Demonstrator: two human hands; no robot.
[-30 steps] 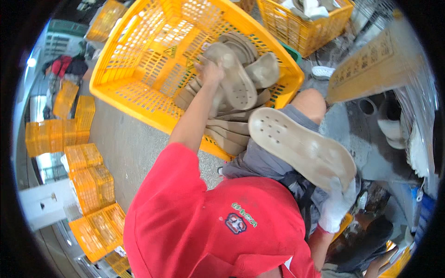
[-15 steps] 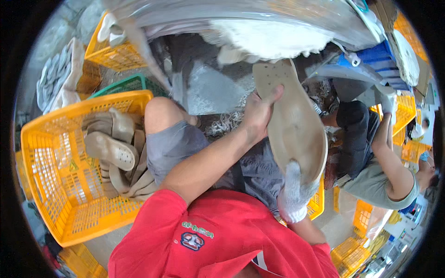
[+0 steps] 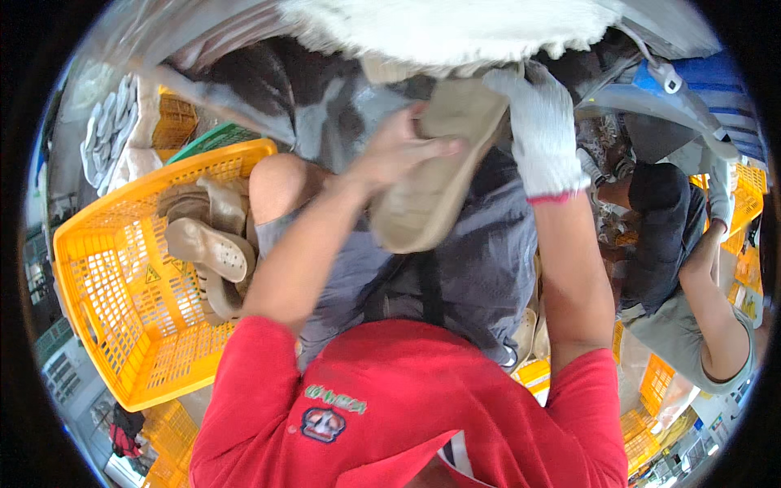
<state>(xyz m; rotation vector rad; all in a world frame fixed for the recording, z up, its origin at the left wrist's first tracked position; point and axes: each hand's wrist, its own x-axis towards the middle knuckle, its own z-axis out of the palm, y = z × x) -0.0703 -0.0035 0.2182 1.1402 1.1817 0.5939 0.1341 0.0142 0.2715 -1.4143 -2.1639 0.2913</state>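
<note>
Our bare left hand (image 3: 399, 154) is closed on the edge of a tan shoe sole (image 3: 435, 175) at upper centre of the frame, fingers wrapped over its rim, while our white-gloved right hand (image 3: 541, 134) clamps the sole's top end from the other side. Half a second ago the sole stood lower and to the right with its pale face toward us; now we have lifted it up against the fluffy white wheel (image 3: 443, 28) along the top edge, so the work looks to have passed from picking up to pressing. At left, the yellow crate (image 3: 122, 325) holds more soles (image 3: 207, 252). At right, another person (image 3: 675, 268) in dark clothing works nearby.
</note>
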